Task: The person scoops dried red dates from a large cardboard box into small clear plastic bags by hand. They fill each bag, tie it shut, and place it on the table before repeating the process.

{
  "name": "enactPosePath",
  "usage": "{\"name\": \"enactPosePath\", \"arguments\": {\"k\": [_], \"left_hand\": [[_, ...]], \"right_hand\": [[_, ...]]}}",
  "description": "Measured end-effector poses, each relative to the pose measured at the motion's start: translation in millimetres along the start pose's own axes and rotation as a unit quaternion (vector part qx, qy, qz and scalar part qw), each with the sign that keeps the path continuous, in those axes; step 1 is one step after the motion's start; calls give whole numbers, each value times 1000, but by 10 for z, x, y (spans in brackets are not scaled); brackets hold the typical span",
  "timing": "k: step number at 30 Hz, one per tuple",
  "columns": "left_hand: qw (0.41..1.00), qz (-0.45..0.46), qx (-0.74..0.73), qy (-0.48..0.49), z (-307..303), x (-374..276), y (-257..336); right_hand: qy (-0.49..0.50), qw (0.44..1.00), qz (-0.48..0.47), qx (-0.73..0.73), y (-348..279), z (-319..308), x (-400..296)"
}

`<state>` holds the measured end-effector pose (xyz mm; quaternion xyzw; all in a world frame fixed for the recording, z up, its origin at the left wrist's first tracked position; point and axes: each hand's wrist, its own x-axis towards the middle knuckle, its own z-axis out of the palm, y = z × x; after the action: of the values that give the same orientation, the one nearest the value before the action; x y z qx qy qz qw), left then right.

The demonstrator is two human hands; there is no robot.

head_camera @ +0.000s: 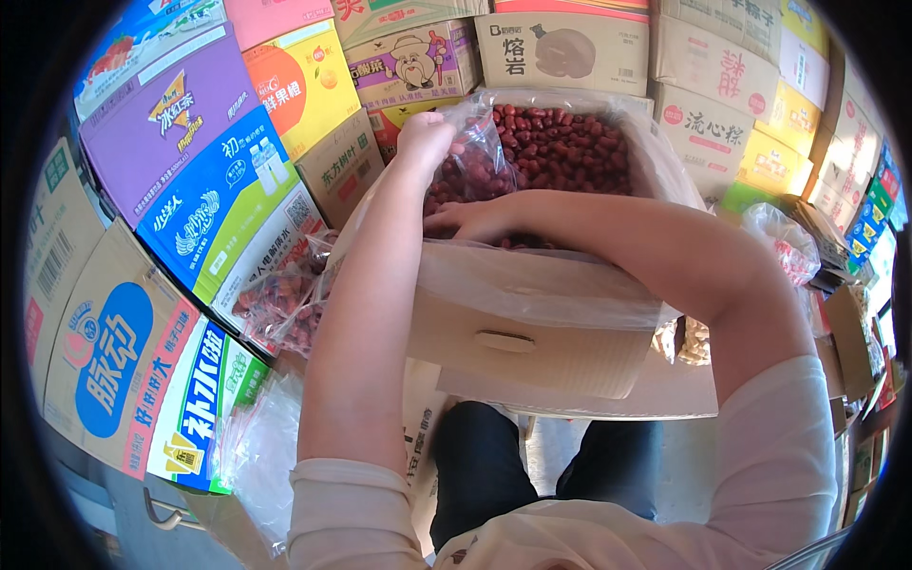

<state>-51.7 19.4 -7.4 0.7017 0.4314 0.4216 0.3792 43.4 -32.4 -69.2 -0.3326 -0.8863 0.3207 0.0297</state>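
In front of me stands an open cardboard box [527,349] lined with clear plastic film [541,281] and filled with dried red dates [570,146]. At its left rim, my left hand [427,135] grips the top edge of a clear plastic bag [488,146]. That bag hangs over the dates, and dates show in or through it. My right hand [474,219] reaches across the near part of the box, among the dates below the bag; its fingertips are partly hidden, so whether it holds any is unclear.
Filled clear bags of dates [285,299] lie left of the box. Lower left is a stack of empty-looking clear bags [260,449]. Printed cartons [570,53] wall in the far side and the left. At right are a knotted plastic bag [784,239] and an open carton [851,342].
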Motion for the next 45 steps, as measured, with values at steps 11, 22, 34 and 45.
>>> {"name": "enactPosePath", "arguments": {"k": [11, 22, 34, 45], "left_hand": [[1000, -7, -9, 3, -19, 5, -32], [999, -11, 33, 7, -48, -42, -2], [998, 11, 67, 6, -47, 19, -57], [998, 9, 63, -7, -31, 5, -30]], "right_hand": [[-17, 994, 49, 98, -173, -9, -80], [-39, 998, 34, 25, -163, -56, -51], [-152, 962, 219, 63, -373, -255, -271], [-192, 938, 263, 121, -430, -275, -348]]}}
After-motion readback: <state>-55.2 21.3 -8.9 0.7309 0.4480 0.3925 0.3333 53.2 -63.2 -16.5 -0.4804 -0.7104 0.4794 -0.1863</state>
